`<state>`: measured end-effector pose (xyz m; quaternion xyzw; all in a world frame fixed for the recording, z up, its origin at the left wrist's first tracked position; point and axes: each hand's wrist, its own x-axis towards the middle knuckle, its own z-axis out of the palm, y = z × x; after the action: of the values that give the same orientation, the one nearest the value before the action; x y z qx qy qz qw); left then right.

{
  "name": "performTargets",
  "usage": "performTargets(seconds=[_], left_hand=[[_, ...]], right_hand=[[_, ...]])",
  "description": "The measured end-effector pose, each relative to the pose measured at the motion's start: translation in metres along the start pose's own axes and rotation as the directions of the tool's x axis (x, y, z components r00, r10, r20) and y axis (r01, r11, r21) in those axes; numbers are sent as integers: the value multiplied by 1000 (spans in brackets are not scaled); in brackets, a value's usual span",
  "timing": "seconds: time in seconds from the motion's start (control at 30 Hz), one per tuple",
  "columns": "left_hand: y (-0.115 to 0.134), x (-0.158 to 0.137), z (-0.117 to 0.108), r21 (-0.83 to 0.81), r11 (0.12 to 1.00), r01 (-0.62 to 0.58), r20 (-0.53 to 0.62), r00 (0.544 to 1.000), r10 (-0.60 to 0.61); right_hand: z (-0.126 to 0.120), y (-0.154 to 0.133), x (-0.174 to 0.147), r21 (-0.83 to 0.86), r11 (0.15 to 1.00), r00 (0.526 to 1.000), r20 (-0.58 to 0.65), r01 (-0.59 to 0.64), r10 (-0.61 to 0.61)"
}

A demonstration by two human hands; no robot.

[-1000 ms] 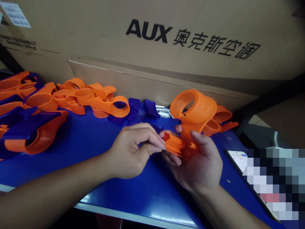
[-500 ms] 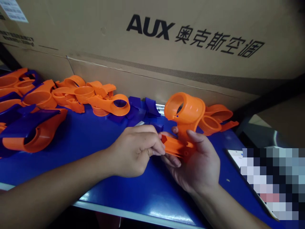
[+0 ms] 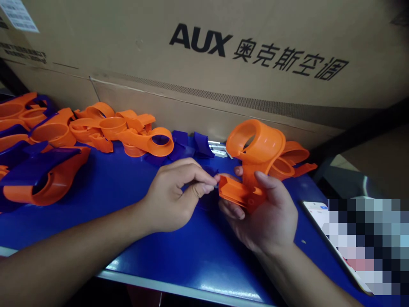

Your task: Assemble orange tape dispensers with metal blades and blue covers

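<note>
"Left hand (image 3: 175,196): open or closed?"

"Closed to a pinch, fingertips at the left end of the orange holder (image 3: 252,168); I can't tell whether they grip anything small."

"And the right hand (image 3: 271,219)?"

"Curled around that holder, gripping it above the blue worktop (image 3: 204,251), ring uppermost."

"Behind them?"

"Silver strips (image 3: 219,150) beside purple parts (image 3: 202,145), near the cardboard box (image 3: 134,55)."

Right hand (image 3: 271,224) holding orange ringed holder (image 3: 266,147), left hand (image 3: 174,196) pinched beside its end, blue table (image 3: 179,260) below
</note>
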<state>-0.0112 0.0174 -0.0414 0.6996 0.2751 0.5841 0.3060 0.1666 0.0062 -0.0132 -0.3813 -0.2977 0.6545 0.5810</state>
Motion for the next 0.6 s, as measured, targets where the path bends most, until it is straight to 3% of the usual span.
performTargets(seconds=[0.1,0.23,0.33,0.47,0.6], left_hand=[[4,3,0,-156,969,192,-70,976,-205],[9,7,1,-264,869,419,-13,899,-437],[9,9,0,-157,877,455,86,891,-447],[7,10,-5,38,929,368,166,914,-369],[5,12,-8,-69,892,446,155,888,-432]], right_hand=[[-2,-1,3,-3,999,999,3,38,-38],[-4,-2,7,-3,999,999,-3,53,-53],[-6,-3,10,-9,998,998,16,61,-61],[-7,-4,12,-33,998,999,7,48,-48],[-6,-3,12,-47,998,999,-3,33,-33]])
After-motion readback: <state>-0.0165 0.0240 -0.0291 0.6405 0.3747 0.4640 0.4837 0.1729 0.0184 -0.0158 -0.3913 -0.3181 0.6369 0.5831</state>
